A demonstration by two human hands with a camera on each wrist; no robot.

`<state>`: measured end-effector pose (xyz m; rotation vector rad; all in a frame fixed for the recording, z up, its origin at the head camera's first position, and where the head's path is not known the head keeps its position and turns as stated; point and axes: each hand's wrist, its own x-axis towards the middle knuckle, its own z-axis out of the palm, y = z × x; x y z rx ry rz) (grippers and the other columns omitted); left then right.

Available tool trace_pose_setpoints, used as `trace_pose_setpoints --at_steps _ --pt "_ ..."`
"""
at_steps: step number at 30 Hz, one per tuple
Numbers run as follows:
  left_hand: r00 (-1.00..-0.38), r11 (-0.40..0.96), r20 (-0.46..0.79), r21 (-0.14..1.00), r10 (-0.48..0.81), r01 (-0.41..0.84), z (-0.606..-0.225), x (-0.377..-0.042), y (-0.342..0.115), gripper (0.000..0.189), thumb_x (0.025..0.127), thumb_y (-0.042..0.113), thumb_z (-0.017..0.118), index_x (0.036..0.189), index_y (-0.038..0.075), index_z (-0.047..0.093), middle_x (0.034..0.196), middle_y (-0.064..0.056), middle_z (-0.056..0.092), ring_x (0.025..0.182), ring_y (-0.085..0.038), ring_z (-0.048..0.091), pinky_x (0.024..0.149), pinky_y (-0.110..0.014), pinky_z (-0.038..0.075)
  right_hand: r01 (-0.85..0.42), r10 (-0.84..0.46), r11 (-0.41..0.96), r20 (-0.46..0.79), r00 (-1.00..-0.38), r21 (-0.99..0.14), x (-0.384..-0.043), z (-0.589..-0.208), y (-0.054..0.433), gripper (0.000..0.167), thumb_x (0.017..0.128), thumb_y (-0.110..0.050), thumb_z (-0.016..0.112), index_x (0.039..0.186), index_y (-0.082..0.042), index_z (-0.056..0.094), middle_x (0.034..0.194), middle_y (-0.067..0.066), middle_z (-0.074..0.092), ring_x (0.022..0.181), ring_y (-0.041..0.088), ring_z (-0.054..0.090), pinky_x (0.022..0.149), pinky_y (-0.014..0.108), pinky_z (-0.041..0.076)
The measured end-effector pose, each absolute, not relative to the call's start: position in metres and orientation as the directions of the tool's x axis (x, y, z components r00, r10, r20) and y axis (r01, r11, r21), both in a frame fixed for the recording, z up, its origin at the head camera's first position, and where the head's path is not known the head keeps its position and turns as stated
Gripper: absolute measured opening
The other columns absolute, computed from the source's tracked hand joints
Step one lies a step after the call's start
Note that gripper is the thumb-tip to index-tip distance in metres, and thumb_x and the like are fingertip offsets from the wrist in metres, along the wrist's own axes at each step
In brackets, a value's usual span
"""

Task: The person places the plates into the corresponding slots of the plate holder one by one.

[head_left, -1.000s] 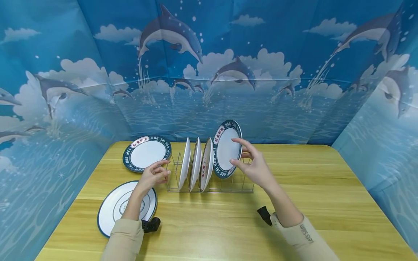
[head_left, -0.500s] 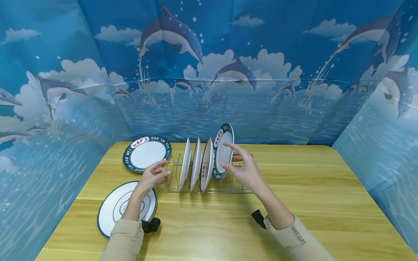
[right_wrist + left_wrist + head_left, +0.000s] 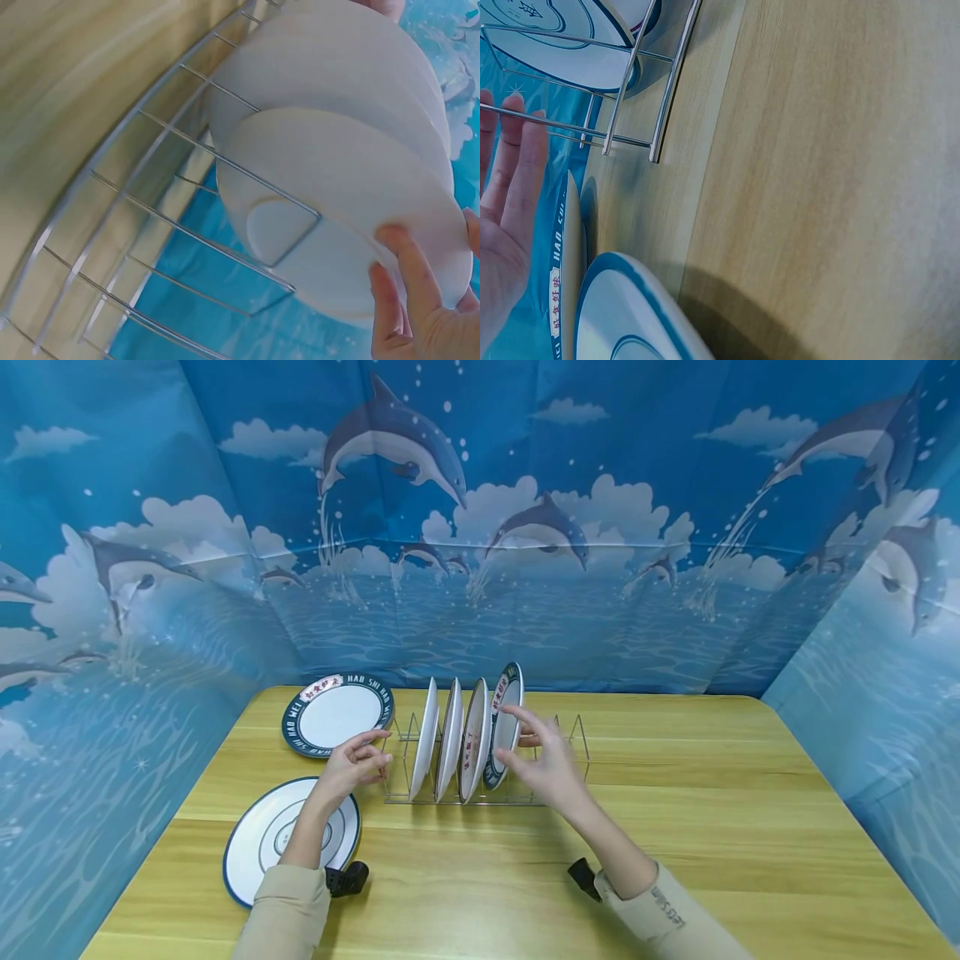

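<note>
In the head view, my right hand (image 3: 547,768) pinches a white plate (image 3: 510,689) with a dark lettered rim, thumb on its face and fingers behind. The plate stands nearly upright in the wire plate rack (image 3: 487,803), just right of three upright plates (image 3: 474,747). From the right wrist, its white underside (image 3: 322,157) shows among the rack's wires (image 3: 187,139), fingertips against it. My left hand (image 3: 354,766) holds the rack's left end between thumb and fingers. In the left wrist view, several left fingers (image 3: 525,157) lie along an end wire; the thumb is hidden.
A dark-rimmed lettered plate (image 3: 341,714) lies at the table's back left. Nearer, a white plate (image 3: 251,852) with blue rings lies partly under my left forearm. The wooden table (image 3: 712,810) extends to the right. A dolphin-print curtain (image 3: 480,568) surrounds the table's back and sides.
My right hand has moved left and slightly down with the lettered plate, which has turned more edge-on and lowered into the rack beside the other upright plates. My left hand has stayed put.
</note>
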<state>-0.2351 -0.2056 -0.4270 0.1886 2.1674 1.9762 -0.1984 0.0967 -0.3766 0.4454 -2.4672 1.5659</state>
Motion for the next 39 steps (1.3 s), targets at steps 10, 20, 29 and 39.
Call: trace_pose_setpoints --at_steps 10,20,29,39 --pt "-0.971 0.112 -0.066 0.993 0.231 -0.041 -0.426 -0.234 -0.204 0.054 0.088 0.008 0.061 0.134 -0.005 0.037 0.075 0.008 0.062 0.081 -0.026 0.061 0.085 -0.049 0.049 -0.323 -0.143 0.408 0.289 -0.946 -0.854 -0.197 -0.393 0.091 0.059 0.077 -0.008 0.072 0.13 -0.022 0.051 0.111 0.019 0.045 0.096 0.036 0.057 0.057 0.021 0.054" --pt "-0.974 0.1 -0.062 0.994 0.218 -0.041 -0.444 -0.245 -0.21 0.053 0.086 0.012 0.063 0.134 0.002 0.042 0.08 0.0 0.065 0.081 -0.024 0.062 0.082 -0.044 0.051 -0.326 -0.127 0.438 0.301 -0.945 -0.838 -0.191 -0.401 0.086 0.06 0.075 -0.008 0.073 0.13 -0.021 0.051 0.107 0.019 0.044 0.098 0.04 0.056 0.058 0.019 0.053" --pt "-0.979 0.126 -0.036 0.992 0.202 -0.011 -0.45 -0.247 -0.212 0.055 0.084 0.021 0.067 0.132 0.005 0.044 0.09 -0.015 0.063 0.085 -0.029 0.061 0.08 -0.041 0.053 -0.359 -0.137 0.432 0.334 -0.933 -0.827 -0.186 -0.404 0.086 0.06 0.077 -0.01 0.072 0.131 -0.023 0.05 0.102 0.015 0.043 0.098 0.036 0.054 0.059 0.018 0.053" --pt "-0.982 0.179 -0.026 0.984 0.189 0.009 -0.446 -0.243 -0.21 0.053 0.087 0.022 0.063 0.132 0.003 0.044 0.092 -0.017 0.062 0.086 -0.026 0.061 0.079 -0.038 0.053 -0.385 -0.162 0.467 0.351 -0.922 -0.796 -0.183 -0.405 0.088 0.065 0.083 -0.015 0.067 0.139 -0.029 0.039 0.111 0.019 0.044 0.1 0.033 0.055 0.077 0.035 0.054"
